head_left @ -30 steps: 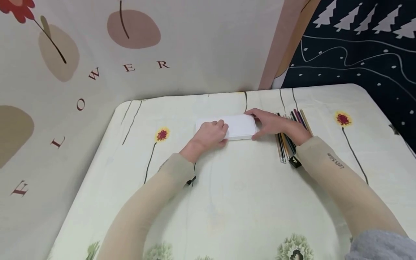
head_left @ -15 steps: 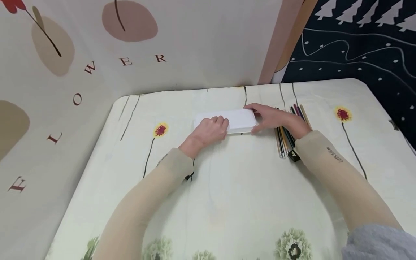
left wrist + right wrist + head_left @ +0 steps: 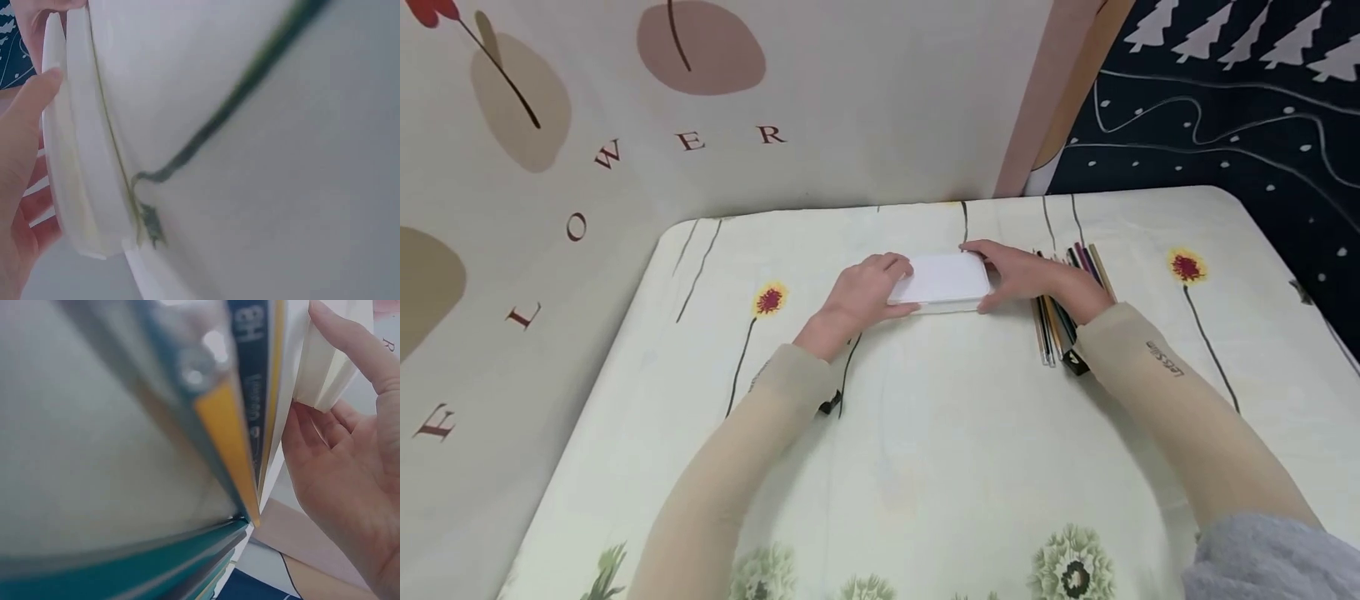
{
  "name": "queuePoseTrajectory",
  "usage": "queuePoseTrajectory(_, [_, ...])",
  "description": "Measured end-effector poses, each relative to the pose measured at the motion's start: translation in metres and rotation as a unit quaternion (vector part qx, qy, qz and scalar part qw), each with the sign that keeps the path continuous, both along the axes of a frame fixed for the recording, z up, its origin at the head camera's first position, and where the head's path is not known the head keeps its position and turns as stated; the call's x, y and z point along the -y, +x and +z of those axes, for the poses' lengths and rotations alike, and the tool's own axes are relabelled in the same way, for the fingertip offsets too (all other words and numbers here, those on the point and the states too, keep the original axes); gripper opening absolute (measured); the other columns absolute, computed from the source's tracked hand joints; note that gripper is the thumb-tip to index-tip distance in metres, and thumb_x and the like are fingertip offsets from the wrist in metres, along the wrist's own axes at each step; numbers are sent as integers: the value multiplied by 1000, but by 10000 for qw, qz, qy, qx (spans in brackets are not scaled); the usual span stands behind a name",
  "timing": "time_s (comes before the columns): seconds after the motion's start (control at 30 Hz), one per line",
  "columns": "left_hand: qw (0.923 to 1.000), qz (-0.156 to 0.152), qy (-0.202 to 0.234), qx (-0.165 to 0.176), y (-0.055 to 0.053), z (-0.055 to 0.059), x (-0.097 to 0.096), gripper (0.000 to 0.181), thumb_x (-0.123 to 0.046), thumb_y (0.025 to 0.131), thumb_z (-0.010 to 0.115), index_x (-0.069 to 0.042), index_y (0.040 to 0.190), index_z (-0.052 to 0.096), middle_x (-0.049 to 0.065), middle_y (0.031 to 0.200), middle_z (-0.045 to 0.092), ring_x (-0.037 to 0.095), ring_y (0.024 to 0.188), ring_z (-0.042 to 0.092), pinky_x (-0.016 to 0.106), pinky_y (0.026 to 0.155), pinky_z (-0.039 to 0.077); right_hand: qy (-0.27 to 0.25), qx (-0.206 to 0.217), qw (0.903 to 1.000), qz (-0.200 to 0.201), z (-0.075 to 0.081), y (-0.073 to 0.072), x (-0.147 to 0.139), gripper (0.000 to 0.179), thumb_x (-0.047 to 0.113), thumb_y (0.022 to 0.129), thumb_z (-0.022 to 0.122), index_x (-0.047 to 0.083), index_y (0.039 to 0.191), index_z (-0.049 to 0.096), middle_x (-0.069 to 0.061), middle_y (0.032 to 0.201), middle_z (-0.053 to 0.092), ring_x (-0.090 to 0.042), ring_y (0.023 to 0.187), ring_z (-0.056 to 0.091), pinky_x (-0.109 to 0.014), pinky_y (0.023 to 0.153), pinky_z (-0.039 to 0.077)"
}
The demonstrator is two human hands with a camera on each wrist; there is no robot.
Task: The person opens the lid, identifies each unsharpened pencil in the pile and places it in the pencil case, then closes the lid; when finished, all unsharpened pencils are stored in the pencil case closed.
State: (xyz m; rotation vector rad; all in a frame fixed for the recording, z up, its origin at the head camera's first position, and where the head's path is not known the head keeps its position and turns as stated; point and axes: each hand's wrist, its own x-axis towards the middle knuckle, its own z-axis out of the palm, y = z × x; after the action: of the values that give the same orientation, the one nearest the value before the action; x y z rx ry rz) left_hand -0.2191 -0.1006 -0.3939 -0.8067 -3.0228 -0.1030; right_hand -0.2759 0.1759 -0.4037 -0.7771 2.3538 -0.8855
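The left hand (image 3: 863,289) and right hand (image 3: 1018,273) are pinching the white box (image 3: 943,279) at opposite ends near the far edge of the surface (image 3: 955,442), seemingly steadying it; opening is probably calling for even lifting

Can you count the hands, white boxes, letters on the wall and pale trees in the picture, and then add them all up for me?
Hands: 2 (left hand, right hand)
White box: 1
Wall letters: 6
Pale trees: 5
Total: 14
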Motion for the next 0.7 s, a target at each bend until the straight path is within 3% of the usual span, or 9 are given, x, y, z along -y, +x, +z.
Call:
queuePoseTrajectory(0.23, [9994, -64, 193, 290, -7, 7, 6, 54, -54, 92, 65, -17, 131, 61, 3, 139, 62, 21, 120, 64, 39, 96, 57, -113, 89, 9999, 0, 1, 2, 1, 104, 10, 78, 85, 0, 156, 17, -24, 159, 25, -43, 145, 31, -56, 122, 27])
queuePoseTrajectory(0.4, [9982, -296, 315, 406, -10, 6, 14, 52, -50, 92, 67, -17, 132, 59, 4, 140, 61, 22, 124, 60, 39, 104, 53, -162, 108, 9998, -37, -1, 1, -1, 100, 10, 79, 84, 1, 155, 21, -23, 159, 27, -43, 146, 31, -56, 122, 27])
queuePoseTrajectory(0.53, [9941, -203, 489, 946, -13, 6, 29, 62, -46, 90, 71, -20, 142, 51, 2, 152, 48, 23, 141, 44, 43, 118, 40, -114, 62, 9999, -41, 0, 2, 0, 99, 12, 79, 85, 1, 155, 22, -23, 158, 28, -41, 146, 30, -54, 123, 26])
queuePoseTrajectory(0.7, [9810, 191, 993, 1654, -16, 8, 54, 76, -39, 86, 77, -17, 150, 42, 2, 162, 33, 25, 150, 31, 45, 124, 29, -79, 108, 9999, -70, 1, 3, 0, 99, 12, 79, 85, 2, 155, 22, -22, 158, 28, -39, 147, 30, -53, 123, 26])
